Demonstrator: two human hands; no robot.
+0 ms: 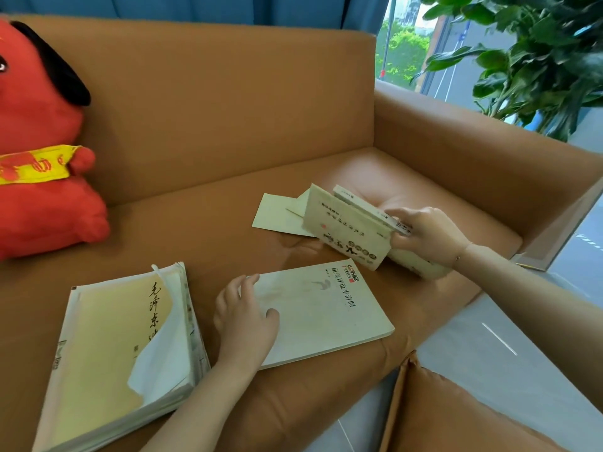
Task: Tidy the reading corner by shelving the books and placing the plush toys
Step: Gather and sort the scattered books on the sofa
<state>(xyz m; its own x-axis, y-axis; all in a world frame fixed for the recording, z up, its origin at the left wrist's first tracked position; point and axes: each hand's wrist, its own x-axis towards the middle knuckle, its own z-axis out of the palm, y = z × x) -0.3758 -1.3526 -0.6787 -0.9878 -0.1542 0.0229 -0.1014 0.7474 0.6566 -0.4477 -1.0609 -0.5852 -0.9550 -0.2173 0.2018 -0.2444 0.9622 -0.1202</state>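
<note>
A pale book [326,311] lies flat on the orange sofa seat [212,230]. My left hand [244,318] rests on its left edge, fingers spread and thumb on the cover. My right hand [427,231] grips a cream book [346,228] and a thinner white book [362,205] together, tilted up on edge. Another cream book [417,264] lies under that hand. A thick yellow book [124,350] with a curled cover sits at the front left. A red plush toy [39,151] with a black ear and yellow sash leans on the backrest at far left.
Flat pale books or sheets [280,213] lie behind the tilted books. The sofa armrest [489,151] rises at right. An orange cushion [456,415] sits at bottom right over grey floor [522,347]. A leafy plant [538,60] stands beyond the armrest by the window.
</note>
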